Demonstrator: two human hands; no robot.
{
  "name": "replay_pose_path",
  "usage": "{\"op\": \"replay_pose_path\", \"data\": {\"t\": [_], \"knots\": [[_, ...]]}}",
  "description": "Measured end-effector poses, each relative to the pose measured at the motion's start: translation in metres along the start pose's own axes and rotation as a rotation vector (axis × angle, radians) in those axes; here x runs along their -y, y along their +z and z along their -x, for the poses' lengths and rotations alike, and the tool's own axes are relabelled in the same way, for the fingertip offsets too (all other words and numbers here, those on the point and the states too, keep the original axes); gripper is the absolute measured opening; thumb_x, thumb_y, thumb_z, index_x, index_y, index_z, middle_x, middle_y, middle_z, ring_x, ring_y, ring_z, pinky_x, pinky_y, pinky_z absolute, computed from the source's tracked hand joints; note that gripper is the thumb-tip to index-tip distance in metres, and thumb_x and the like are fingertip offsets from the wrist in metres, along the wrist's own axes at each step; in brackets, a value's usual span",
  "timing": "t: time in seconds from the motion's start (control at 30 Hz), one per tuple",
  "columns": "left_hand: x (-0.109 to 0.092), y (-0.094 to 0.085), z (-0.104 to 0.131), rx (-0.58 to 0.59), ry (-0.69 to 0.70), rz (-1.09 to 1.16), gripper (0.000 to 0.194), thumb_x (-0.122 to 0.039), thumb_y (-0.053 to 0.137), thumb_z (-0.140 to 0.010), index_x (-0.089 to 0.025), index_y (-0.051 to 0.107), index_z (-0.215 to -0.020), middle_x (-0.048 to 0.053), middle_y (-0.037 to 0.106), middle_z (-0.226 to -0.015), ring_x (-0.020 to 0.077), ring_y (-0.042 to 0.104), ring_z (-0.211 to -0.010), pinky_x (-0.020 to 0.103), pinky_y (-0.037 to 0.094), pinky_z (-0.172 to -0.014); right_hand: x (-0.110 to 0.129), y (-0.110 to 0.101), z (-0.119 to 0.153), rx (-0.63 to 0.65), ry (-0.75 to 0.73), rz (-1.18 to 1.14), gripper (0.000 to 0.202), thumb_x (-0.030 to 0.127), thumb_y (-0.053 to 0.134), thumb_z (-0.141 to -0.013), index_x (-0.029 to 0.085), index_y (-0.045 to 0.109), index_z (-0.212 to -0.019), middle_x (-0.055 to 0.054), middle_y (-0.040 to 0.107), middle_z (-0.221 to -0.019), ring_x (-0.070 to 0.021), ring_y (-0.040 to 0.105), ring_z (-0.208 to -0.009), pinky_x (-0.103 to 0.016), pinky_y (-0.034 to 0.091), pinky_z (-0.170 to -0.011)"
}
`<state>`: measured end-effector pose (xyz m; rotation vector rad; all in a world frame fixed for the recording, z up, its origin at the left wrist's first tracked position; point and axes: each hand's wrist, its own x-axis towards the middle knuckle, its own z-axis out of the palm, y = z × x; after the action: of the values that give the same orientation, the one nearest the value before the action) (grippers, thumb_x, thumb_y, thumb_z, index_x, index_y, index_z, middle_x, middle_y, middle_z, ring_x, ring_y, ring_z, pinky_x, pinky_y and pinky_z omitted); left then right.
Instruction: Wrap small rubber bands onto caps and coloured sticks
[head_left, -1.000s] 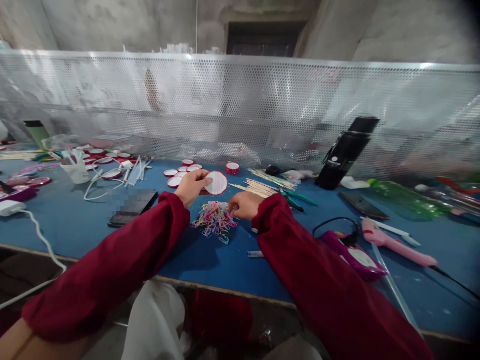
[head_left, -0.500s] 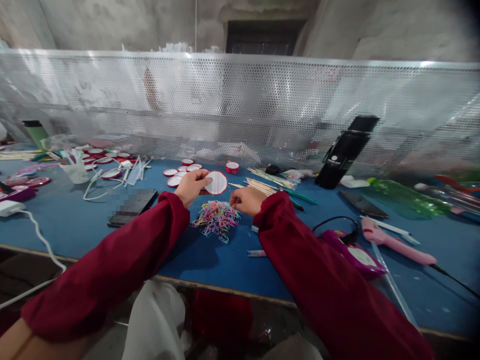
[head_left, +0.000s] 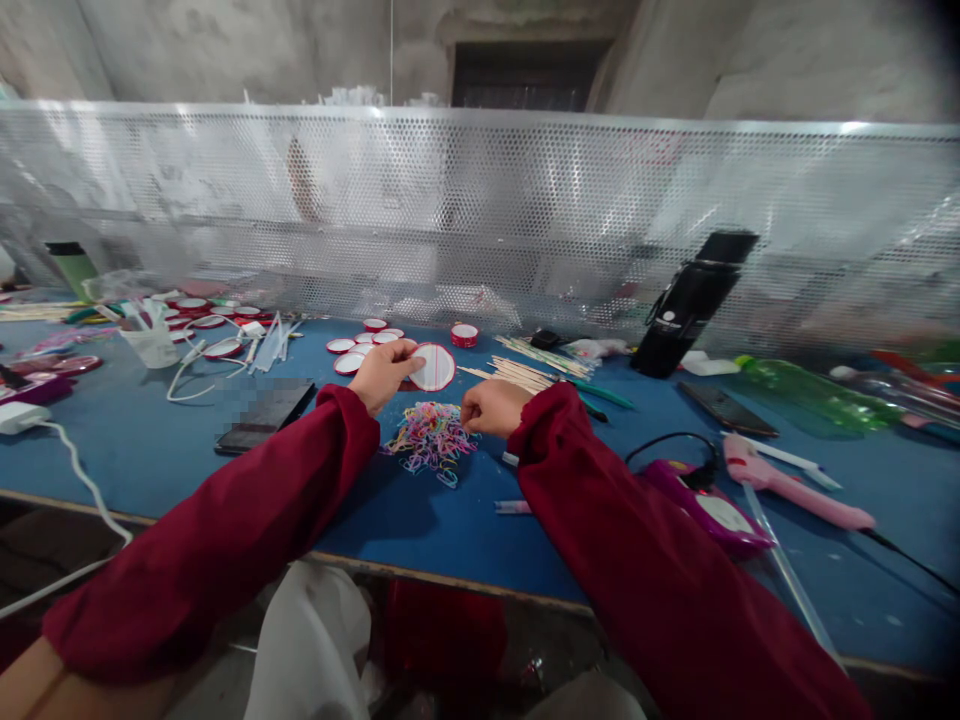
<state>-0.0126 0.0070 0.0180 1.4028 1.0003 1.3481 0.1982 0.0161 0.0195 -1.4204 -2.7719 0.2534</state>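
Observation:
My left hand (head_left: 385, 374) pinches the edge of a round white disc with a red rim (head_left: 433, 367), its face tilted toward me. At the right edge of a heap of small multicoloured loops (head_left: 433, 440), my right hand (head_left: 493, 405) has its fingertips closed together. What they hold, if anything, is too small to make out. Behind my left hand lie several similar red-rimmed discs (head_left: 342, 345), and a short stack of red-rimmed discs (head_left: 464, 336) stands beyond the held one. Thin wooden sticks (head_left: 521, 373) are just past my right hand.
A dark tablet-like device (head_left: 266, 418) lies left of the heap. On the right are a black bottle (head_left: 694, 305), a phone (head_left: 726, 408), a purple device (head_left: 709, 515) and a pink glue gun (head_left: 799, 487). A perforated metal panel (head_left: 480, 215) borders the table's back.
My right hand has shifted very slightly at the edge of the heap. My left hand and the disc stay almost still.

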Motion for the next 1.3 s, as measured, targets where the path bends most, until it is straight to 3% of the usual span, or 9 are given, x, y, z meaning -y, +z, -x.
{"op": "replay_pose_path", "data": {"t": [0.2,0.47,0.67,0.9,1.3], "knots": [[0.001,0.001,-0.001,0.004,0.002,0.008,0.014,-0.022,0.068,-0.074,-0.014,0.064,-0.084,0.003,0.064,-0.079,0.0128,0.059,-0.069,0.030,0.054,-0.064,0.006,0.004,0.000,0.027,0.011,0.011,0.012,0.023,0.066,-0.071,0.023,0.072,-0.082,-0.001,0.073,-0.083,-0.0139,0.062,-0.072,-0.023,0.039,-0.060],[0.000,0.000,0.000,0.000,0.001,0.003,0.009,-0.020,0.067,-0.074,-0.015,0.060,-0.078,0.001,0.061,-0.073,0.0121,0.057,-0.067,0.028,0.053,-0.063,0.012,-0.013,0.009,-0.189,-0.019,-0.053,0.011,0.025,0.062,-0.075,0.022,0.071,-0.081,-0.001,0.072,-0.082,-0.0135,0.061,-0.072,-0.023,0.039,-0.061],[0.003,-0.001,-0.002,0.014,0.017,0.018,0.012,-0.021,0.068,-0.073,-0.015,0.061,-0.081,0.001,0.061,-0.075,0.0118,0.057,-0.068,0.029,0.054,-0.064,0.014,-0.012,0.007,-0.193,-0.007,-0.072,0.014,0.026,0.063,-0.077,0.021,0.074,-0.084,0.000,0.072,-0.079,-0.0122,0.061,-0.070,-0.022,0.038,-0.061],[0.001,0.000,0.000,0.018,0.015,0.011,0.013,-0.022,0.068,-0.073,-0.014,0.061,-0.080,0.001,0.061,-0.074,0.0120,0.057,-0.068,0.030,0.054,-0.064,0.013,-0.013,0.007,-0.204,-0.005,-0.152,0.019,0.018,0.062,-0.076,0.020,0.074,-0.090,-0.001,0.074,-0.082,-0.0123,0.064,-0.073,-0.020,0.041,-0.062],[-0.003,0.002,0.002,0.010,0.006,-0.002,0.011,-0.020,0.067,-0.075,-0.014,0.062,-0.082,0.002,0.062,-0.077,0.0119,0.057,-0.068,0.028,0.053,-0.062,0.012,-0.012,0.007,-0.170,0.043,-0.046,0.031,0.009,0.054,-0.074,0.021,0.073,-0.095,-0.001,0.074,-0.091,-0.0127,0.065,-0.077,-0.020,0.042,-0.065]]}}
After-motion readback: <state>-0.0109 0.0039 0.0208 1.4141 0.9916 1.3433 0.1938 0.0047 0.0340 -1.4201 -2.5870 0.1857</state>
